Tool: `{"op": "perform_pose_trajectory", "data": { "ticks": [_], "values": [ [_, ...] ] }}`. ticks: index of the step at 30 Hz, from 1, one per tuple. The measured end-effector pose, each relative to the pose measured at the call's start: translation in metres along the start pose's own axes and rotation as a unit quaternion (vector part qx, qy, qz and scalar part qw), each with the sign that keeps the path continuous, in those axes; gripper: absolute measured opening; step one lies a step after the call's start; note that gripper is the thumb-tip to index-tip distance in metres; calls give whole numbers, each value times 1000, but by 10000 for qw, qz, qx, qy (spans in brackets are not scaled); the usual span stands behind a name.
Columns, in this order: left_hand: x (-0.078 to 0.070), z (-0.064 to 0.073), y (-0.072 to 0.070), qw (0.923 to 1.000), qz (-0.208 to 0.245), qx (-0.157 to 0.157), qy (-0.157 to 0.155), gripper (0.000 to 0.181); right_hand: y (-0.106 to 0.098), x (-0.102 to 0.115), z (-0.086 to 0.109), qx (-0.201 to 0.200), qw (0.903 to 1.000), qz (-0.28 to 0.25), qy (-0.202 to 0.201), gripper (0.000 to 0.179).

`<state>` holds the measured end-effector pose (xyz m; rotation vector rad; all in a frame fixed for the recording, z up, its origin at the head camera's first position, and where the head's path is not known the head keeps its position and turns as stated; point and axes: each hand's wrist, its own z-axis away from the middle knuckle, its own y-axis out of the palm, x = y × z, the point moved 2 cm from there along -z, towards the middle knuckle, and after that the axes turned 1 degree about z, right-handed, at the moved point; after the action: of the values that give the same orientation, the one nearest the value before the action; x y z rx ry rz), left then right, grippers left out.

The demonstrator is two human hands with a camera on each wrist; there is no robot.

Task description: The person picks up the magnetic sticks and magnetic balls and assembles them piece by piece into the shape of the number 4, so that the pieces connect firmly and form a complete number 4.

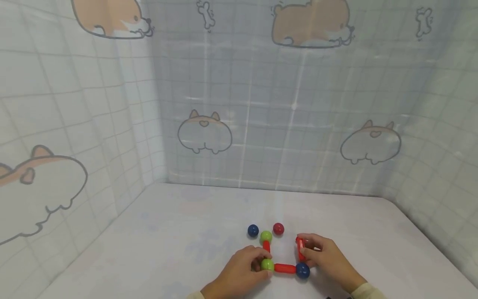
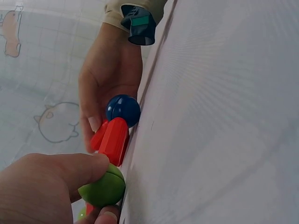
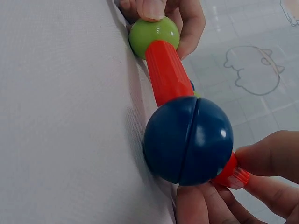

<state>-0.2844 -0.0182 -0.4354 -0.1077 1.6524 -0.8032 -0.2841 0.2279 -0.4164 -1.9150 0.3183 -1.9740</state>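
Observation:
On the white table lies a partial frame of balls and red rods. My left hand (image 1: 244,268) pinches the near green ball (image 1: 267,265) between thumb and fingers. From that ball one red rod (image 1: 285,268) runs right to a blue ball (image 1: 303,270), and another red rod (image 1: 266,246) runs back to a second green ball (image 1: 266,236). My right hand (image 1: 324,255) pinches an upright-looking red rod (image 1: 301,249) whose near end meets the blue ball. In the right wrist view the blue ball (image 3: 188,141) hides part of that rod (image 3: 231,172).
A loose blue ball (image 1: 253,231) and a red ball (image 1: 278,229) sit behind the frame, either side of the far green ball. Cloth walls (image 1: 261,166) with dog drawings enclose the table (image 1: 168,232) at the back and sides.

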Motion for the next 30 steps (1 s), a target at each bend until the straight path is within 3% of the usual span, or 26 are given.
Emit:
{"op": "perform_pose_trajectory", "data": {
  "ticks": [15, 30],
  "values": [
    [2, 0, 1, 9999, 18, 31, 135, 29, 1, -6, 0, 161, 9992, 158, -329, 54],
    [4, -2, 3, 9996, -31, -31, 262, 28, 6, -3, 1, -146, 9984, 554, -15, 51]
  ]
}}
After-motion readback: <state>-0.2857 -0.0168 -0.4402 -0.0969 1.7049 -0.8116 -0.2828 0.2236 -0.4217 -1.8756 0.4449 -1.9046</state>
